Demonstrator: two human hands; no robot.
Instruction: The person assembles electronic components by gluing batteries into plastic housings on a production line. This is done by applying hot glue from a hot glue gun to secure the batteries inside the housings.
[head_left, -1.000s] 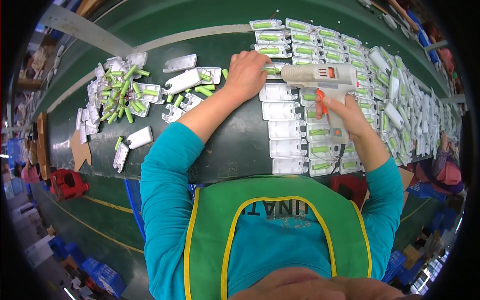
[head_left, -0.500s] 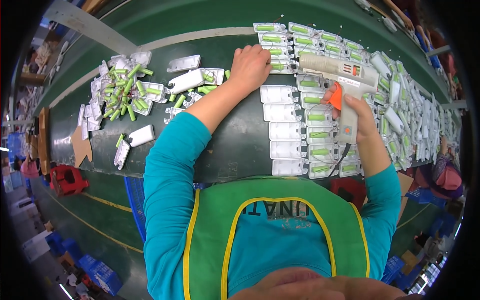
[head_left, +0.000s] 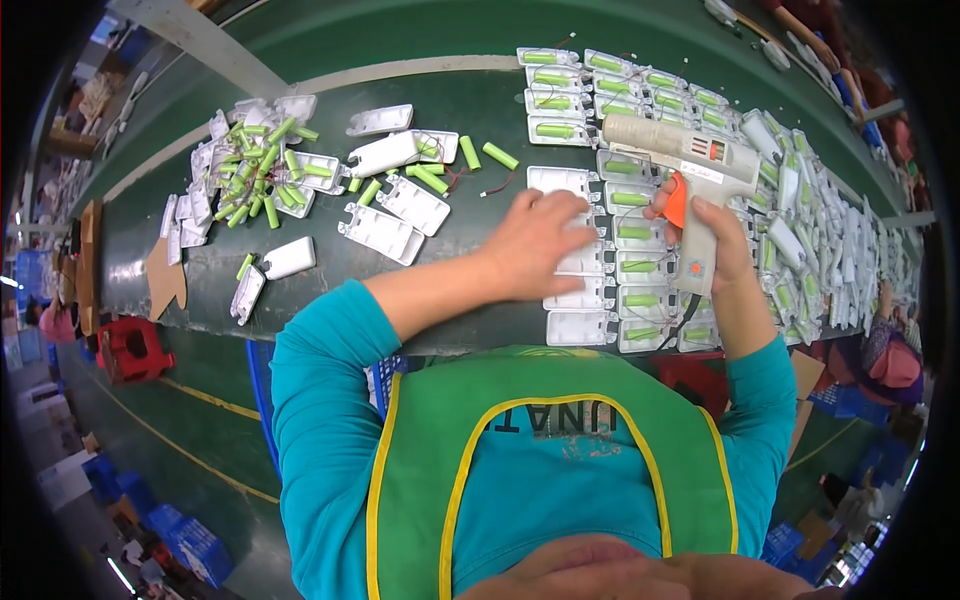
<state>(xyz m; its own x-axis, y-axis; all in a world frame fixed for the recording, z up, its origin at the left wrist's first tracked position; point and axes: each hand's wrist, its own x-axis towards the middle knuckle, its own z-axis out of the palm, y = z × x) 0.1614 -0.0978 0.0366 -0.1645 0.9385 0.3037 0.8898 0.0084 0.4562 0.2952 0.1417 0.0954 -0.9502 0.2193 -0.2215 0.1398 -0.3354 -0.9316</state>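
Note:
My right hand [head_left: 722,240] grips a beige hot glue gun [head_left: 690,165] by its handle, fingers at the orange trigger [head_left: 676,202]. The gun's nozzle end points left, above rows of white plastic casings holding green battery cells [head_left: 633,232]. My left hand [head_left: 545,245] is open, fingers spread over a column of white casing halves [head_left: 582,328] without cells, partly covering them. Whether its fingertips touch them I cannot tell. Two loose green cells [head_left: 500,155] with thin wires lie beyond that hand. Two more bare casing halves [head_left: 384,234] rest to its left.
A heap of green cells and casings [head_left: 265,165] is on the left of the dark green table [head_left: 450,325]. Many filled casings [head_left: 800,230] crowd the right side. A cardboard piece [head_left: 166,280] lies near the left edge. A red stool [head_left: 133,350] stands on the floor.
My left hand has drawn back toward me from the far filled casings and opened over the bare ones, uncovering two loose cells. My right hand keeps the glue gun in nearly the same place.

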